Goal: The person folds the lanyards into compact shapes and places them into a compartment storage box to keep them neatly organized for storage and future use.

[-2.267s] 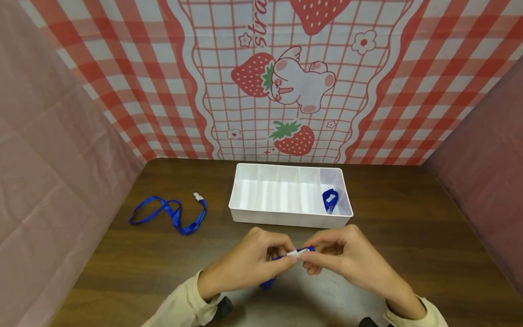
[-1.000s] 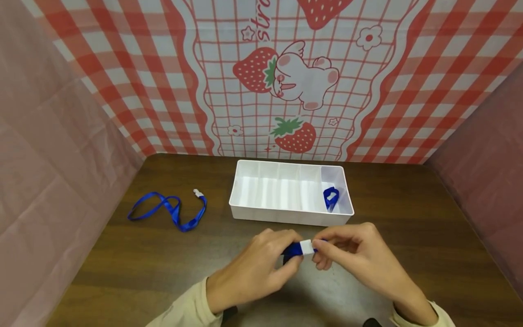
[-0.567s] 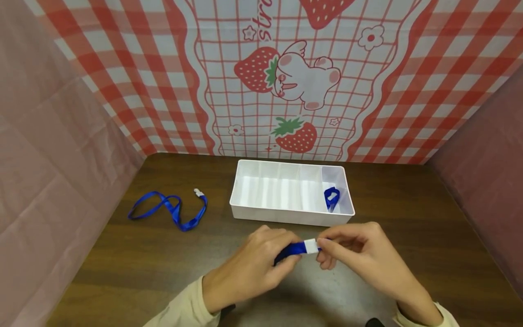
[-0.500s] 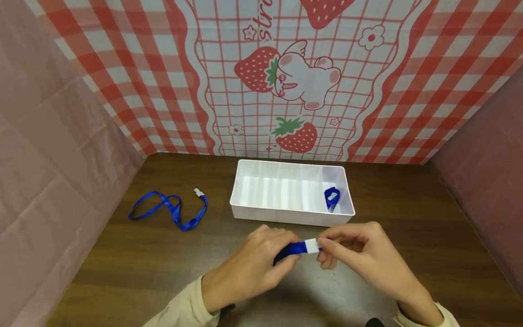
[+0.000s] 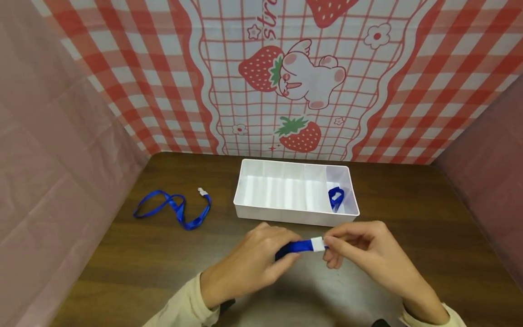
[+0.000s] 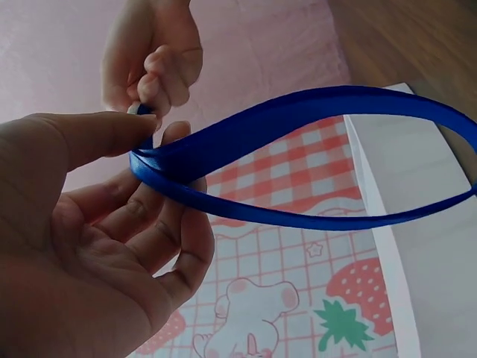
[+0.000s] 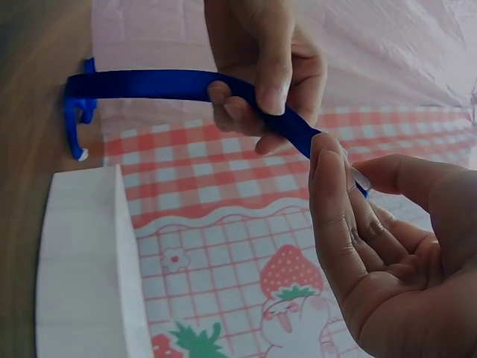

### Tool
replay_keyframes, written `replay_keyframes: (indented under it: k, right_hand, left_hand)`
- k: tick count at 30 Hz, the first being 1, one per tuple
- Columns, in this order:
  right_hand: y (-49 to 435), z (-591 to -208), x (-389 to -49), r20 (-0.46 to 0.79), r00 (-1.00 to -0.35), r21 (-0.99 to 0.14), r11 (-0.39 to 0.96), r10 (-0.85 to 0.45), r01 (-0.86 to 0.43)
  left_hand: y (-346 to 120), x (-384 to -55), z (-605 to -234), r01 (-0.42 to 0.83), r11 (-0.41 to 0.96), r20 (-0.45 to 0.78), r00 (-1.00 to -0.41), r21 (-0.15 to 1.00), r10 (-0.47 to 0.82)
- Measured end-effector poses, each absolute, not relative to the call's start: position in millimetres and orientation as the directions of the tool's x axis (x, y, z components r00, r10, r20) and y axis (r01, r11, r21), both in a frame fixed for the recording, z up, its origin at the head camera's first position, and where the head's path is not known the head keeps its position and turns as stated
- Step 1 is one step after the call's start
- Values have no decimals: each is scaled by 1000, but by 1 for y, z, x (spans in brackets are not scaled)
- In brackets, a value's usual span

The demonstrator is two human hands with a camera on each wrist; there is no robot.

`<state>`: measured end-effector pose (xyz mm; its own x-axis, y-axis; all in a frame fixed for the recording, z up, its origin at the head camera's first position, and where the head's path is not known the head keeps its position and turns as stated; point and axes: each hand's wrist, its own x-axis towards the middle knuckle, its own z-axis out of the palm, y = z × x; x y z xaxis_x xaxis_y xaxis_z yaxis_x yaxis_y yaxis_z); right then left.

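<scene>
Left hand (image 5: pixel 253 261) pinching blue lanyard (image 5: pixel 300 246); right hand (image 5: pixel 373 250) pinching its end by white buckle (image 5: pixel 317 244); lanyard flat, glossy, looped beyond left fingers; held above worktop (image 5: pixel 412 204), near white divided tray (image 5: pixel 282 215).

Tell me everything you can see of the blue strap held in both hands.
The blue strap is a flat, fabric-looking ribbon with a slight sheen and a white, plastic-looking buckle. It is held above the table, on the near side of the white tray. The left hand grips it between thumb and fingers, and the right hand pinches it at the buckle's end. In the left wrist view two bands bow apart in an open loop. Whether the buckle is fastened cannot be told.
</scene>
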<state>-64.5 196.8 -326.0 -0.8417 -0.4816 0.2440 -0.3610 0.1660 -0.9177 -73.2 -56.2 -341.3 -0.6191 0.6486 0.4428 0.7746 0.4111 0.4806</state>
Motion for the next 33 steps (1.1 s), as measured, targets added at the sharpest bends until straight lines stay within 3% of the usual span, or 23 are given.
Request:
replay_keyframes:
  k: [15,33]
  right_hand:
    - [223,-341,-54,151,-896,-937,227,-417,-264]
    - [237,-350,-48,147,-906,-945,215,-397,-248]
  left_hand:
    - [-70,-73,-350,804,384,431,-575,453,695]
    - [-89,-68,-357,792,322,489,-584,519,648]
